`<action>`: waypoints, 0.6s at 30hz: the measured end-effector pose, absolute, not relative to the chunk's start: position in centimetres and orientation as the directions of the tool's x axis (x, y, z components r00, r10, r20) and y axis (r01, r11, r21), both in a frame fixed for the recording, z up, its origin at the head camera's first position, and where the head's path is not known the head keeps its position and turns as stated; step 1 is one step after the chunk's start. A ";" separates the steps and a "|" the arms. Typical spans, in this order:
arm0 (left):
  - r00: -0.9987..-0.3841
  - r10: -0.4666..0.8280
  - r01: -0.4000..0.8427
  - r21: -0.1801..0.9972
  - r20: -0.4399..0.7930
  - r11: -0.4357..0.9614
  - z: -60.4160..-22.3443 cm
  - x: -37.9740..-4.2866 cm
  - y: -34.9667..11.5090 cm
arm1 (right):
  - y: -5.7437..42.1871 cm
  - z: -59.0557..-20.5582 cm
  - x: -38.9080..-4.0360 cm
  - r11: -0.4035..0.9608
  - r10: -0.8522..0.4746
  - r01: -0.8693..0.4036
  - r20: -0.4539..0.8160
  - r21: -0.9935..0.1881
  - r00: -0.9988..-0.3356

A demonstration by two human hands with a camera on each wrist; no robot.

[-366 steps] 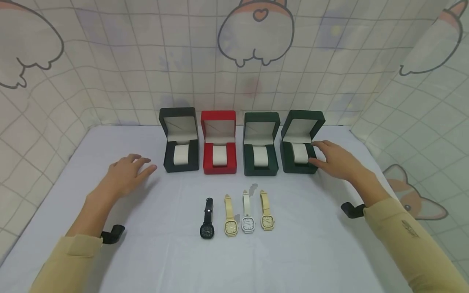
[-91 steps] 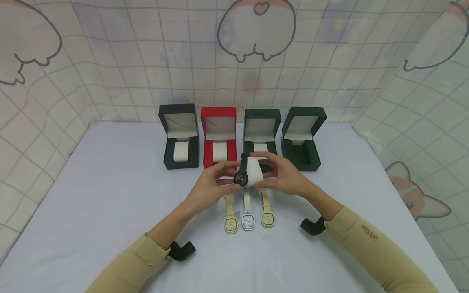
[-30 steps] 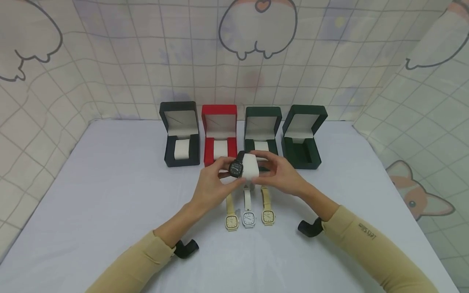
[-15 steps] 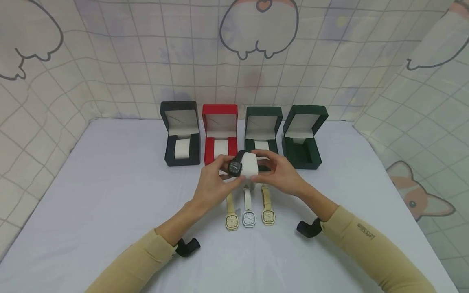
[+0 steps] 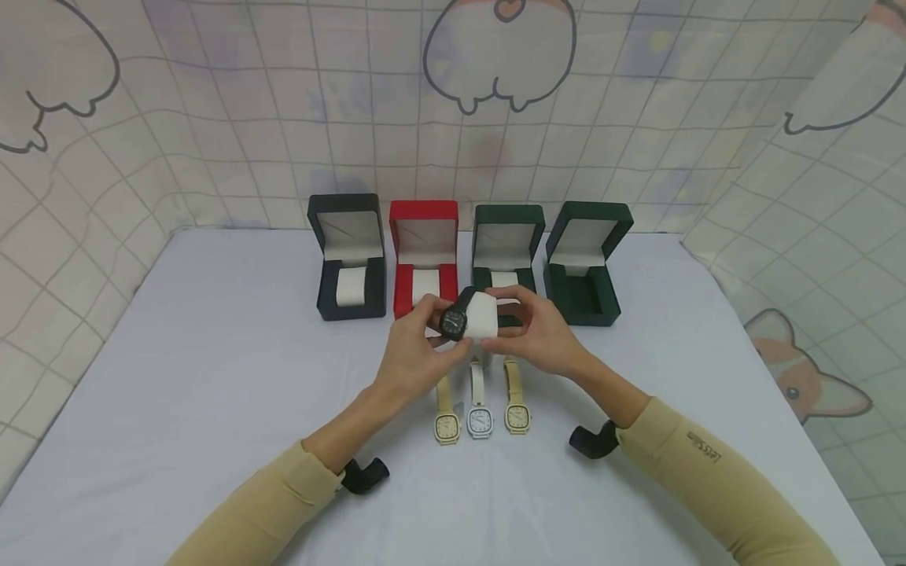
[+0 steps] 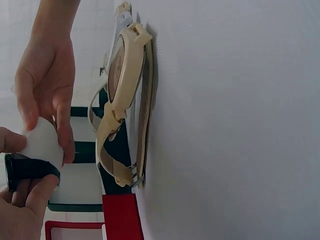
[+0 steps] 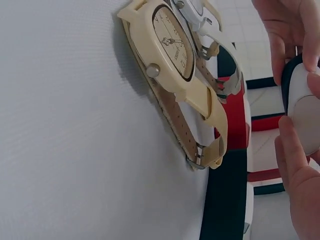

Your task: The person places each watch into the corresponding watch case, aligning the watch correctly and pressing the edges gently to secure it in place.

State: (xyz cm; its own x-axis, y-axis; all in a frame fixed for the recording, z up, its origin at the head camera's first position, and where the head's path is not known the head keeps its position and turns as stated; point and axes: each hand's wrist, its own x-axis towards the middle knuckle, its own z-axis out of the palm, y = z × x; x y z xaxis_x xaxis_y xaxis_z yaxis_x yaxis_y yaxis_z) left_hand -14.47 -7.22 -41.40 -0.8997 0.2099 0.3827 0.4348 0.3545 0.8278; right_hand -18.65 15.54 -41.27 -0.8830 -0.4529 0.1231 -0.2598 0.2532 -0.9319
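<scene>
In the head view, my left hand [image 5: 410,354] grips a black watch [image 5: 454,323] by its case and strap. My right hand [image 5: 541,334] pinches a white watch cushion [image 5: 482,316] between thumb and fingers. The black strap lies around the cushion's left end, as the left wrist view shows with the strap [image 6: 35,169] against the white cushion [image 6: 42,141]. Both hands are raised over the table, in front of the boxes. Below them lie a cream watch [image 5: 447,428], a white watch [image 5: 480,422] and a yellowish watch [image 5: 517,417], partly behind the hands.
Along the back of the table [image 5: 212,377] stand a dark box [image 5: 351,291], a red box [image 5: 403,291], a green box [image 5: 481,279] and another green box [image 5: 582,295], lids up. The rightmost holds no cushion; the others hold white ones. Behind hangs a checked cloth [image 5: 283,141].
Since the oldest frame, the black watch has left the table and the rightmost box's cushion has been taken out. Lately the watch has shifted left and tilted on the cushion; the last half second shows little movement.
</scene>
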 end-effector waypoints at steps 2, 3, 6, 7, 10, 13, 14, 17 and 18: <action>-0.906 0.207 0.422 0.835 0.370 0.353 -41.3 -14.5 -7.3 | 15.5 -41.2 -18.6 0.260 -0.445 -0.258 0.122 -0.931 -0.887; -0.908 0.208 0.416 0.838 0.364 0.352 -41.3 -14.6 -7.4 | 15.5 -41.2 -18.6 0.262 -0.442 -0.258 0.123 -0.930 -0.889; -0.909 0.210 0.413 0.838 0.360 0.355 -41.2 -14.6 -7.5 | 15.4 -41.1 -18.4 0.264 -0.434 -0.252 0.119 -0.931 -0.893; -0.907 0.212 0.418 0.834 0.364 0.359 -41.1 -14.6 -7.5 | 15.4 -41.1 -18.4 0.265 -0.432 -0.250 0.117 -0.931 -0.894; -0.899 0.220 0.437 0.822 0.380 0.366 -41.0 -14.6 -7.4 | 15.3 -41.1 -18.2 0.267 -0.427 -0.247 0.115 -0.932 -0.897; -0.893 0.222 0.448 0.811 0.391 0.375 -40.9 -14.6 -7.2 | 15.1 -41.1 -18.1 0.279 -0.418 -0.247 0.115 -0.928 -0.901; -0.892 0.221 0.451 0.809 0.394 0.378 -40.9 -14.6 -7.2 | 15.1 -41.1 -18.1 0.282 -0.415 -0.249 0.116 -0.927 -0.902; -0.891 0.216 0.454 0.797 0.400 0.397 -41.0 -14.5 -7.0 | 15.0 -41.1 -18.1 0.295 -0.402 -0.249 0.116 -0.922 -0.908; -0.890 0.214 0.456 0.794 0.403 0.402 -40.9 -14.5 -7.0 | 15.0 -41.1 -18.2 0.298 -0.398 -0.247 0.115 -0.922 -0.910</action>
State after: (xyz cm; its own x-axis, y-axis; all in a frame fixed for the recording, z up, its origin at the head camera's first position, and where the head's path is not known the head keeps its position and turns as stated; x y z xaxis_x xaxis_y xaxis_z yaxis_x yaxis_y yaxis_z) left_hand -14.45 -6.96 -40.94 -0.8901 0.2137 0.4026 0.4557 0.4019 0.7942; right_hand -18.15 14.98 -41.14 -0.9100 -0.3982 0.1155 -0.2474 0.2981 -0.9219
